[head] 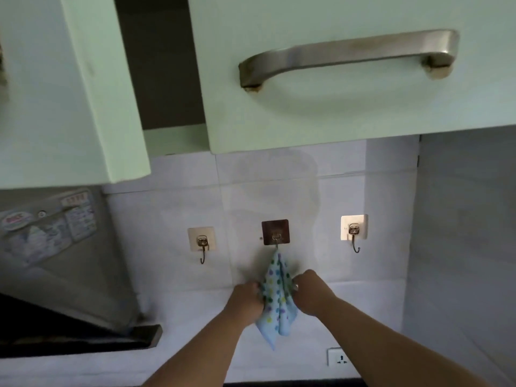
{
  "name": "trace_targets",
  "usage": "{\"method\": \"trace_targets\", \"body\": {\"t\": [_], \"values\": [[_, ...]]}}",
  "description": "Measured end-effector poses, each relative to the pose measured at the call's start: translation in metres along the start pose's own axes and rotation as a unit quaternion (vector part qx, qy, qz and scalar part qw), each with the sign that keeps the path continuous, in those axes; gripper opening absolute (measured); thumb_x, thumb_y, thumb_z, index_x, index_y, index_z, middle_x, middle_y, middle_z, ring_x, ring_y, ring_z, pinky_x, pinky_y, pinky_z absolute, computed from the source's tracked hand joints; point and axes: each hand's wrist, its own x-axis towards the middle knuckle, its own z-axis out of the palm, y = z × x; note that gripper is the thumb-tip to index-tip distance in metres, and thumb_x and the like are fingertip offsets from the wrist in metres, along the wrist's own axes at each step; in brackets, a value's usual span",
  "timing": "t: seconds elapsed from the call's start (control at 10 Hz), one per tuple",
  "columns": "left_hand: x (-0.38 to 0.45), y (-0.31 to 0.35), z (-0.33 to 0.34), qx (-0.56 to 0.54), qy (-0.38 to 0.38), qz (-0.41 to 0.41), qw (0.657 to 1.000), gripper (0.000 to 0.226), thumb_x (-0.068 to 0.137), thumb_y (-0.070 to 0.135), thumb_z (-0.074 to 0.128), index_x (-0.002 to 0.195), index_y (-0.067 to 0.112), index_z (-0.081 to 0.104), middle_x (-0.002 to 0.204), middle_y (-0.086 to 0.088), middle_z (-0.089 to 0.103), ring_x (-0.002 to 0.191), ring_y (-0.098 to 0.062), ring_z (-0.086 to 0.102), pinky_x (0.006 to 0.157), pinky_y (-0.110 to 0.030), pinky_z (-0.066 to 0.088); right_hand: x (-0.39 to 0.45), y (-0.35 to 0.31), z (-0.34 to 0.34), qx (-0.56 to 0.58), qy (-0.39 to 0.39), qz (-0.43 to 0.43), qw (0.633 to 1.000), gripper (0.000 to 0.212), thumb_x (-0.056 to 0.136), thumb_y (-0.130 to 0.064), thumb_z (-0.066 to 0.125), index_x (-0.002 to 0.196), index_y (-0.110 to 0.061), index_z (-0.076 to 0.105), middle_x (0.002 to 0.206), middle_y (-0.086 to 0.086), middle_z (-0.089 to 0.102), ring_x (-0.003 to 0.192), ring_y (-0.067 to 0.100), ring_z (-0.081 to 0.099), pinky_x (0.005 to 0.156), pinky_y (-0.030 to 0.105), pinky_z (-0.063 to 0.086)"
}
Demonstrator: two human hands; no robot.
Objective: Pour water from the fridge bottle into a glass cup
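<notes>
A light blue cloth with coloured dots [275, 291] hangs from the middle wall hook [276, 233] on the white tiled wall. My left hand [247, 298] is closed on the cloth's left side and my right hand [310, 291] is closed on its right side, so the cloth is pressed between them. No bottle, fridge interior or glass cup is in view.
Pale green wall cabinets hang overhead, the left door [69, 93] swung open, the right one with a metal handle [349, 55]. A range hood [55, 247] is at left. Two empty hooks [202, 241] [354, 230] flank the cloth. A wall socket [339, 357] sits below.
</notes>
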Motion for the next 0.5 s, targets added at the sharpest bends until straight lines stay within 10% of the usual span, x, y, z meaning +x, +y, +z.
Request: {"method": "trace_targets", "body": {"t": [0.1, 0.2, 0.3, 0.5], "values": [[-0.011, 0.006, 0.001, -0.074, 0.139, 0.016, 0.987, 0.051, 0.096, 0.022, 0.058, 0.146, 0.024, 0.050, 0.144, -0.005, 0.055, 0.132, -0.028, 0.056, 0.108, -0.044, 0.050, -0.010, -0.001, -0.008, 0.087, 0.109, -0.003, 0.990, 0.058, 0.094, -0.022, 0.060, 0.150, -0.024, 0.048, 0.148, 0.002, 0.046, 0.131, 0.025, 0.054, 0.107, 0.039, 0.049], [-0.020, 0.026, -0.005, -0.120, 0.119, 0.091, 0.981, 0.049, 0.098, 0.021, 0.054, 0.146, 0.035, 0.050, 0.143, 0.010, 0.058, 0.130, -0.017, 0.058, 0.111, -0.043, 0.049, -0.018, -0.014, -0.013, 0.153, 0.148, -0.076, 0.974, 0.058, 0.094, -0.022, 0.057, 0.150, -0.031, 0.045, 0.146, -0.003, 0.053, 0.129, 0.022, 0.055, 0.107, 0.042, 0.049], [-0.019, 0.036, -0.004, -0.137, -0.017, 0.118, 0.983, 0.056, 0.096, 0.026, 0.059, 0.145, 0.048, 0.047, 0.141, 0.014, 0.063, 0.129, -0.013, 0.062, 0.112, -0.037, 0.049, -0.021, -0.030, -0.013, 0.138, 0.010, -0.111, 0.984, 0.055, 0.100, -0.023, 0.055, 0.153, -0.019, 0.043, 0.148, 0.003, 0.053, 0.133, 0.024, 0.056, 0.111, 0.035, 0.044], [-0.035, 0.044, -0.018, -0.132, 0.023, 0.111, 0.985, 0.046, 0.098, 0.023, 0.059, 0.142, 0.034, 0.054, 0.140, 0.006, 0.064, 0.121, -0.015, 0.065, 0.109, -0.039, 0.052, -0.039, -0.025, -0.032, 0.140, 0.009, -0.095, 0.985, 0.043, 0.102, -0.036, 0.052, 0.144, -0.027, 0.056, 0.139, 0.002, 0.065, 0.119, 0.020, 0.065, 0.103, 0.033, 0.050]]}}
